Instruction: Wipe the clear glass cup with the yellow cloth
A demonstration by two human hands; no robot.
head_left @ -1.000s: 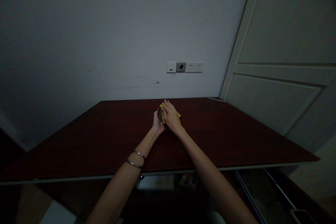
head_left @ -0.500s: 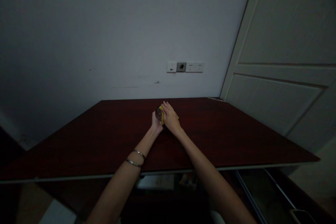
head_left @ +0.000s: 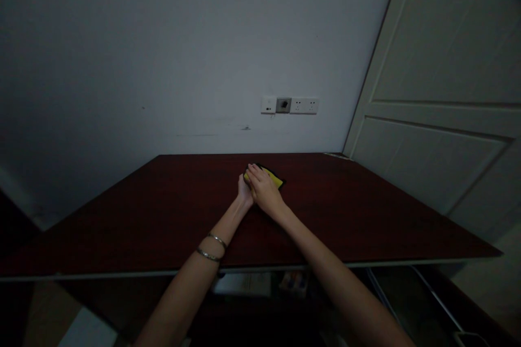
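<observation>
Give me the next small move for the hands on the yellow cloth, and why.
Likely draw the right hand and yellow cloth a little toward the left hand: the cloth lies on the table under the right hand, trailing far-right, and both hands touch.

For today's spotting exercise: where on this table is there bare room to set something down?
The table is bare left of the left hand, right of the right hand toward the door, and at both near corners. It is crowded only at the far middle, where both hands meet at the yellow cloth.
</observation>
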